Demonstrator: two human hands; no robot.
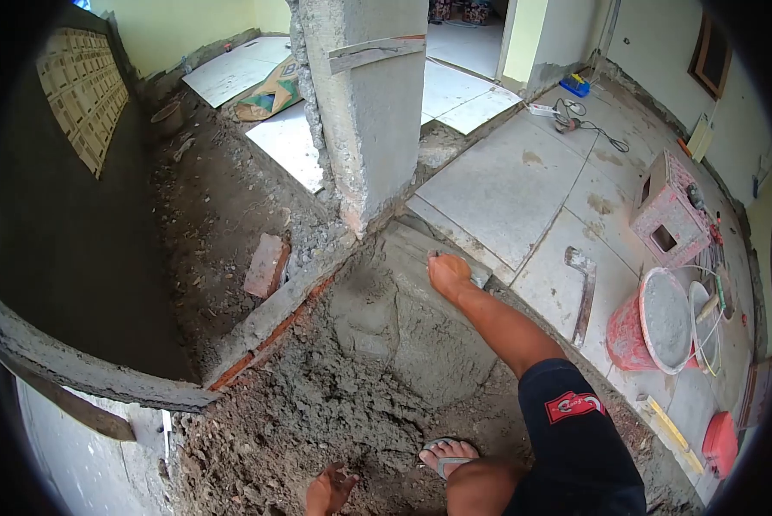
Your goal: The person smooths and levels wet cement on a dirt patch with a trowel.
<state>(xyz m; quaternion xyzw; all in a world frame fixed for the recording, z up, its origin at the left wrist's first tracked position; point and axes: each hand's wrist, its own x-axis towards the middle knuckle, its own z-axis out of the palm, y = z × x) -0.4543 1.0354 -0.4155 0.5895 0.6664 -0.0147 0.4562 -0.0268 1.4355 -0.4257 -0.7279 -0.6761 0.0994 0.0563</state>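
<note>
Since the right hand [451, 277] covers most of it, I can only make out the edge of the flat gray tool [482, 276] its grip looks clamped on, fingers folded down tight. That tool sits at the upper right edge of the wet mortar bed [442, 344], right beside the border of the tiled floor [502, 193] and near the foot of the concrete pillar [386, 129]. Left hand [330, 492] is way down past the bed's lower edge, its grip loose, fingers half curled and a bit apart. 1 sandaled foot [449, 456] is near it. Toward the tiles' right edge there's 1 red bucket [625, 331] with gray mix in it.
</note>
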